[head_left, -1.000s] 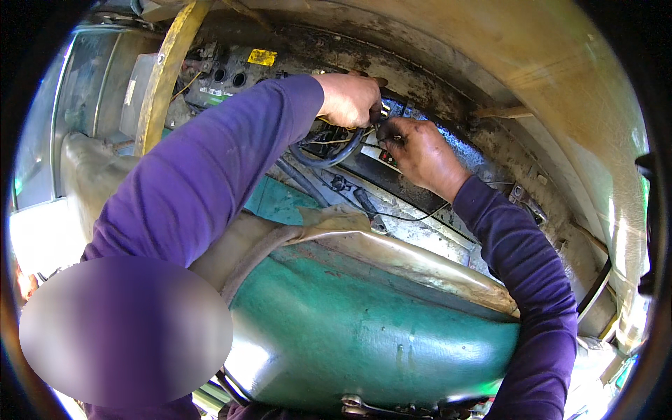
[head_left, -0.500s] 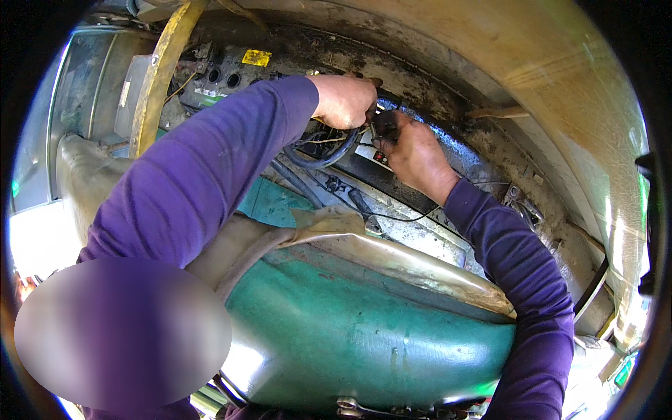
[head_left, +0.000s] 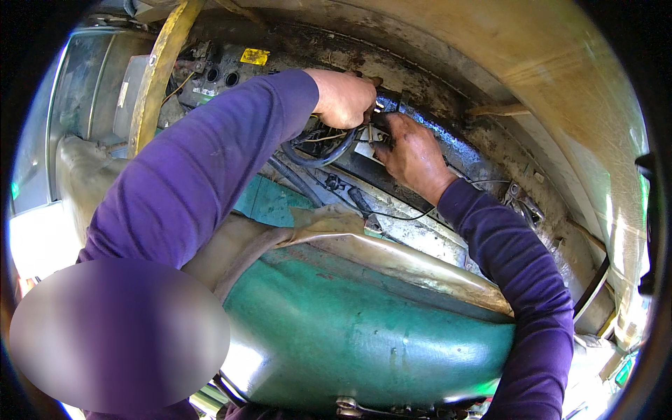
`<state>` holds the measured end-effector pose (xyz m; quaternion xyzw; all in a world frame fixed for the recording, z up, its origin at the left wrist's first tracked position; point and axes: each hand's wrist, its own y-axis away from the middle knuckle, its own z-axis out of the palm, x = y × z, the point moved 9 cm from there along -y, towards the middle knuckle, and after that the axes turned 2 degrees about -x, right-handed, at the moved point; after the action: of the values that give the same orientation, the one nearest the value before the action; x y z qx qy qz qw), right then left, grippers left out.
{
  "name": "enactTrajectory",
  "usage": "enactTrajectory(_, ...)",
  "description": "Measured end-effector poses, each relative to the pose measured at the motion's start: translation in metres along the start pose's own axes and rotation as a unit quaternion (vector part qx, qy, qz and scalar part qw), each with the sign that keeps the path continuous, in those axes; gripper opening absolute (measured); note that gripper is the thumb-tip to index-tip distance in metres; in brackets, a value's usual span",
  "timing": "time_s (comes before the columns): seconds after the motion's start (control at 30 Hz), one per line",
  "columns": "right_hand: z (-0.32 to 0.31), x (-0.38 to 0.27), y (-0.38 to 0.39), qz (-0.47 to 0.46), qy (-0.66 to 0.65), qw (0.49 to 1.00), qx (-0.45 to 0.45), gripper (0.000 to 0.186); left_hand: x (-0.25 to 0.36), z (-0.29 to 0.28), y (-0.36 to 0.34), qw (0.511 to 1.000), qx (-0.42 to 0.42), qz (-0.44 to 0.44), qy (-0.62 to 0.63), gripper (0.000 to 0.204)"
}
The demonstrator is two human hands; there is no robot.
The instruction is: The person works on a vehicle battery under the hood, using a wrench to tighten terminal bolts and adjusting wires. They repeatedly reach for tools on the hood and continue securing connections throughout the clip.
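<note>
Both my hands work close together over the engine bay. My left hand (head_left: 344, 99) is closed, with its fingers curled round something at the far side that the hand itself hides. Just to its right, my right hand (head_left: 414, 155) has thumb and fingers drawn together at a small metal part (head_left: 370, 133); what lies within the fingers is too dark to make out. Below my left hand a thick black cable (head_left: 318, 162) curves round. A black box (head_left: 360, 168) with a pale label lies under my right hand, partly covered by it.
A green padded cover (head_left: 371, 322) with a loose brownish edge flap (head_left: 406, 259) lies nearest me. On the left rises a yellow bar (head_left: 162, 77). A thin black wire (head_left: 402, 217) runs below my right wrist. At the lower edge lies a metal wrench (head_left: 350, 404).
My right hand has shifted slightly left and now covers the red spot on the black box. My left hand stays almost where it was, its wrist a little further left.
</note>
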<state>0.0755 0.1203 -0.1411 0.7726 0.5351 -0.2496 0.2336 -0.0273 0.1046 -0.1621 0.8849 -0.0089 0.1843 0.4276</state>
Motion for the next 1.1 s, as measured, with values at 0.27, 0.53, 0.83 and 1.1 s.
enactTrajectory(0.27,0.002,0.009,0.003,0.067,-0.009,0.998,0.003,0.045,0.0,-0.004,0.006,1.0,-0.003,-0.003,0.024,0.035)
enactTrajectory(0.53,0.005,0.015,-0.001,0.078,-0.046,0.996,0.006,0.05,0.009,-0.016,0.012,0.999,0.042,0.025,0.011,0.026)
enactTrajectory(0.83,0.005,0.013,-0.002,0.058,-0.02,0.998,-0.008,0.047,0.006,-0.016,0.008,0.992,0.11,0.037,0.052,0.024)
enactTrajectory(1.1,-0.001,-0.009,0.01,-0.13,0.057,0.989,0.036,0.023,-0.001,-0.01,0.001,0.992,0.112,0.022,0.059,0.023)
